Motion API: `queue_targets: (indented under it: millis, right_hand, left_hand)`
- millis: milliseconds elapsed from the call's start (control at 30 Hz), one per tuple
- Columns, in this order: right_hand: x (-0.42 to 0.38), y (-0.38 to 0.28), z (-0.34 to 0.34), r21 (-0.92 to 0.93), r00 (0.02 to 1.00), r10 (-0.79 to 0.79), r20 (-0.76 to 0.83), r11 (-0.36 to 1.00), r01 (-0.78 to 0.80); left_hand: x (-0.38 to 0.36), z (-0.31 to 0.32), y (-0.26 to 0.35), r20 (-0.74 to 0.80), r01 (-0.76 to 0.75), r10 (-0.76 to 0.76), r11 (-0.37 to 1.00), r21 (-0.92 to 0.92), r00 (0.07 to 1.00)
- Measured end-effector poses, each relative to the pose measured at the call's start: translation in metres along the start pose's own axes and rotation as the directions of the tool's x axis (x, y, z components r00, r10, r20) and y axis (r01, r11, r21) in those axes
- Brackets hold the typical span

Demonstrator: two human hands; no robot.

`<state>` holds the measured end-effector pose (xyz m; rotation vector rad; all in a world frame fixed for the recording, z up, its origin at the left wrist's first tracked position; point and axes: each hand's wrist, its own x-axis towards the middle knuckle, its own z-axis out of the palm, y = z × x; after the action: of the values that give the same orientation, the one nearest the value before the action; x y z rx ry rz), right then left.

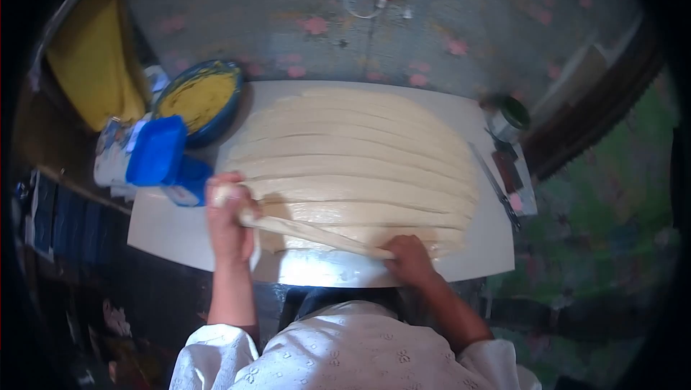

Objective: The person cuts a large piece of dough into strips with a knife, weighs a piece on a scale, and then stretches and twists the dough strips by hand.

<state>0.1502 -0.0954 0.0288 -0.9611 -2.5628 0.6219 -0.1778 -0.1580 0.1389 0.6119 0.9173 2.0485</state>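
A wide sheet of pale dough (353, 149) lies on the white board (497, 246), cut crosswise into several long strips. One dough strip (309, 232) is lifted off the near edge and stretched between my hands. My left hand (229, 210) is closed around its left end, raised above the board, with some dough bunched in the fingers. My right hand (410, 257) grips the other end low over the board's near right part. The fingertips of my right hand are partly hidden.
Left of the dough stand a dark blue bowl (234, 106) of yellow filling and a blue plastic container (155, 151). On the right are a knife (497, 187) and a tin can (509, 120). A grey wall with pink flowers (314, 25) rises behind the board.
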Motion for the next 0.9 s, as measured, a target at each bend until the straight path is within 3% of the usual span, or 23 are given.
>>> queue_targets:
  millis: [33,67,100,133,167,233,300,333,367,400,433,467,500,533,567,600,633,667,733,767,833,900]
  right_hand:
    - [-0.005,0.007,0.0,0.05,0.995,-0.026,-0.101,0.998,0.031]
    - [-0.007,0.007,-0.001,0.357,0.975,0.179,-0.132,0.926,-0.122]
    - [-0.006,0.004,-0.007,0.626,0.922,0.38,-0.08,0.739,-0.25]
    - [-0.001,-0.001,-0.024,0.837,0.891,0.454,0.009,0.483,-0.255]
    - [0.003,-0.013,-0.044,0.954,0.854,0.505,0.127,0.173,-0.245]
    - [0.019,-0.053,-0.084,0.938,0.878,0.468,0.104,0.246,-0.243]
    - [0.037,-0.075,-0.099,0.92,0.89,0.451,0.066,0.318,-0.229]
    - [0.046,-0.08,-0.102,0.788,0.975,0.197,-0.1,0.615,-0.044]
    - [0.054,-0.084,-0.105,0.563,0.977,-0.107,-0.185,0.803,0.195]
    - [0.059,-0.087,-0.106,0.514,0.957,-0.22,-0.186,0.809,0.286]
    - [0.062,-0.088,-0.101,0.507,0.957,-0.218,-0.189,0.813,0.286]
    - [0.066,-0.085,-0.09,0.564,0.949,-0.173,-0.265,0.77,0.298]
    - [0.068,-0.081,-0.081,0.618,0.934,-0.119,-0.336,0.721,0.314]
    - [0.062,-0.076,-0.075,0.692,0.996,-0.024,-0.088,0.718,0.079]
    - [0.056,-0.066,-0.064,0.652,0.981,0.077,0.178,0.738,-0.176]
    - [0.048,-0.049,-0.047,0.345,0.982,-0.003,0.191,0.937,-0.065]
    - [0.04,-0.031,-0.033,-0.009,0.97,-0.067,0.233,0.997,0.071]
    - [0.031,-0.015,-0.028,-0.016,0.973,-0.052,0.223,0.998,0.057]
    - [0.008,0.017,-0.036,0.118,0.972,0.205,0.116,0.969,-0.218]
    - [-0.003,0.031,-0.054,0.103,0.963,0.212,0.168,0.968,-0.231]
    - [-0.029,0.067,-0.072,0.191,0.986,0.16,-0.049,0.97,-0.148]
    - [-0.062,0.095,-0.083,0.395,0.831,0.554,-0.056,0.777,-0.491]
  left_hand:
    - [-0.005,-0.007,-0.008,0.047,0.018,-0.027,0.983,0.183,0.999]
    - [-0.008,-0.009,-0.014,0.209,-0.028,-0.071,0.899,0.437,0.975]
    - [-0.013,-0.004,-0.019,0.334,-0.101,-0.165,0.751,0.652,0.928]
    - [-0.02,0.008,-0.025,0.283,0.023,-0.325,0.692,0.722,0.903]
    - [-0.026,0.007,-0.044,0.377,-0.074,-0.335,0.655,0.752,0.864]
    - [-0.038,0.03,-0.063,0.614,-0.286,-0.218,0.736,0.614,0.758]
    - [-0.049,0.065,-0.055,0.593,0.022,-0.493,0.78,0.625,0.637]
    - [-0.049,0.074,-0.058,0.668,-0.035,-0.443,0.818,0.574,0.598]
    - [-0.047,0.076,-0.055,0.673,-0.04,-0.439,0.821,0.57,0.595]
    - [-0.042,0.077,-0.051,0.653,0.012,-0.516,0.79,0.613,0.554]
    - [-0.036,0.082,-0.042,0.628,0.063,-0.59,0.752,0.656,0.508]
    - [-0.031,0.081,-0.026,0.648,-0.024,-0.544,0.756,0.654,0.534]
    - [-0.029,0.078,-0.011,0.663,0.01,-0.492,0.807,0.59,0.565]
    - [-0.029,0.073,0.004,0.629,0.075,-0.46,0.839,0.539,0.626]
    - [-0.026,0.063,0.008,0.664,-0.088,-0.339,0.849,0.522,0.667]
    - [-0.025,0.056,0.025,0.585,-0.009,-0.393,0.825,0.565,0.71]
    - [-0.027,0.047,0.036,0.517,0.107,-0.38,0.871,0.48,0.767]
    - [-0.032,0.036,0.043,0.443,0.214,-0.379,0.901,0.378,0.812]
    - [-0.035,0.013,0.053,0.41,0.125,-0.275,0.926,0.356,0.87]
    - [-0.038,0.005,0.053,0.42,0.134,-0.283,0.927,0.35,0.862]
    - [-0.045,-0.008,0.047,0.267,0.202,-0.267,0.948,0.247,0.926]
    - [-0.05,-0.014,0.037,0.24,0.231,-0.295,0.937,0.262,0.925]
